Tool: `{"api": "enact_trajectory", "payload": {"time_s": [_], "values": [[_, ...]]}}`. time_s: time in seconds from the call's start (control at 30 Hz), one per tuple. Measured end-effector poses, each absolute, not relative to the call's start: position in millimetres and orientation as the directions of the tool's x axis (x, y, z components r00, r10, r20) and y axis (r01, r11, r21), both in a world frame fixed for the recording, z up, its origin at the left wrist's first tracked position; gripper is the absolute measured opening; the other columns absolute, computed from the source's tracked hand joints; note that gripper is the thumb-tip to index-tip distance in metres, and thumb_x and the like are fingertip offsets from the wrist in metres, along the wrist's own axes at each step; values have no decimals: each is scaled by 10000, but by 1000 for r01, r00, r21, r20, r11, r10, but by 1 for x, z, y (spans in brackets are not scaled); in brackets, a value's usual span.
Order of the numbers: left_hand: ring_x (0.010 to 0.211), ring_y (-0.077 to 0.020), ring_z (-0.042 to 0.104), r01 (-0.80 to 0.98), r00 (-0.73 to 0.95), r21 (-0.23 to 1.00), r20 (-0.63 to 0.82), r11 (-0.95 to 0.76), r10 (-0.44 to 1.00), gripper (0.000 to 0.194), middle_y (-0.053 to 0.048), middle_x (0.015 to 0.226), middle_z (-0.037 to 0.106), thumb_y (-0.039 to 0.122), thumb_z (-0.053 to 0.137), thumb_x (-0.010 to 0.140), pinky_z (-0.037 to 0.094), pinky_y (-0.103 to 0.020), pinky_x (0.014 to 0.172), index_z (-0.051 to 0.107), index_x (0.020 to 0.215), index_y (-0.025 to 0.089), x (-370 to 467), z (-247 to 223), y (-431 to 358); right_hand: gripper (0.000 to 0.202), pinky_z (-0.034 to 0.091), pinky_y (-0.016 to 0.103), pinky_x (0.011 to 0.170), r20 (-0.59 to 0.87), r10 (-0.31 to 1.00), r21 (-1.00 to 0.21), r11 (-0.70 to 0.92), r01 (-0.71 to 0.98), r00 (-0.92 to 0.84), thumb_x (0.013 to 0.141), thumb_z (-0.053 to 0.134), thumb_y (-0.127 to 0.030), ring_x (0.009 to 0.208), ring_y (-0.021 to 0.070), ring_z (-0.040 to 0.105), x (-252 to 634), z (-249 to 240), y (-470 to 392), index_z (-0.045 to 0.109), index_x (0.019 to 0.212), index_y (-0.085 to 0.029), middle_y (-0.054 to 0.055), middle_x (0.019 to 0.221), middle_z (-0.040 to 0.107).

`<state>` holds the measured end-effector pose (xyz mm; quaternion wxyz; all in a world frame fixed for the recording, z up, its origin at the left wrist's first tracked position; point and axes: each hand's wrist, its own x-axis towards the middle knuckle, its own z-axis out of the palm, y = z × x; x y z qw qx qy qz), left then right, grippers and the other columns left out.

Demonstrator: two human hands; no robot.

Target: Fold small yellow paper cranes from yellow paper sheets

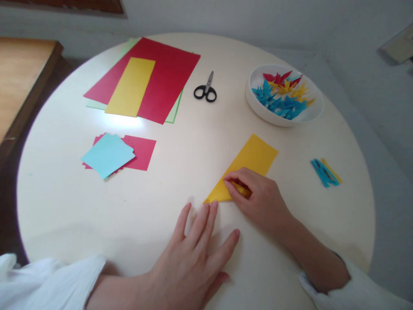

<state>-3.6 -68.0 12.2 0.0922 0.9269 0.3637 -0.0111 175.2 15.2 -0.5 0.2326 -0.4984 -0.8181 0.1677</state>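
A yellow sheet of paper (253,155) lies slantwise on the table, its near end folded over to a point at the lower left. My left hand (196,254) rests flat with the fingers spread, and its middle fingertips touch that pointed corner. Over the folded part, my right hand (258,196) is closed, thumb and forefinger together at the paper; the palm side of its fingers is partly hidden.
A white bowl (274,120) holds several folded paper shapes in red, yellow and blue. Black-handled scissors (205,89) lie left of it. Red sheet (171,73), yellow strip (130,88) and light blue squares (108,156) lie leftward; blue strips (322,173) lie at right.
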Motion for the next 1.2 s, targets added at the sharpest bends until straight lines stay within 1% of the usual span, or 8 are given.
{"api": "enact_trajectory", "payload": {"time_s": [0.17, 0.33, 0.53, 0.8, 0.97, 1.2], "values": [[1275, -319, 405, 658, 748, 155, -27, -736, 663, 577, -166, 1383, 460, 517, 364, 905, 208, -491, 1036, 308, 1418, 259, -4, 10, -71, 112, 498, 259, 645, 216, 894, -499, 446, 743, -392, 830, 504, -136, 701, 157, 645, 175, -1, 15, 592, 792, -195, 33, 758, 678], [1281, -334, 404, 675, 733, 151, -30, -722, 679, 549, -168, 1379, 463, 526, 318, 914, 209, -512, 1024, 323, 1408, 287, -4, 11, -70, 106, 498, 258, 635, 214, 893, -501, 448, 740, -396, 827, 506, -135, 693, 155, 643, 175, 0, 15, 593, 790, -183, 35, 752, 677], [1284, -343, 396, 681, 731, 153, -86, -716, 677, 566, -173, 1403, 431, 540, 301, 913, 187, -538, 1027, 264, 1429, 309, -4, 11, -68, 106, 497, 256, 641, 214, 894, -501, 446, 742, -393, 824, 506, -129, 695, 151, 641, 175, 0, 15, 589, 792, -186, 33, 756, 679], [1235, -334, 458, 686, 724, 105, -1, -720, 690, 534, -173, 1322, 522, 533, 301, 915, 260, -520, 974, 344, 1389, 290, -3, 12, -67, 86, 487, 238, 624, 225, 895, -499, 445, 744, -385, 810, 526, -120, 678, 143, 636, 176, -2, 15, 589, 785, -173, 27, 739, 671], [1223, -328, 471, 696, 714, 83, 34, -714, 700, 508, -168, 1307, 539, 530, 309, 914, 250, -512, 969, 384, 1360, 297, -2, 10, -69, 85, 484, 234, 616, 233, 894, -497, 448, 743, -383, 811, 530, -124, 666, 137, 632, 176, -2, 15, 591, 777, -171, 22, 730, 669], [1224, -328, 462, 698, 712, 68, 48, -713, 701, 512, -163, 1303, 541, 530, 306, 915, 237, -507, 970, 376, 1362, 292, -3, 7, -69, 87, 482, 232, 618, 215, 902, -513, 431, 743, -374, 819, 525, -130, 676, 137, 635, 175, -2, 15, 592, 790, -178, 20, 746, 676]]}}
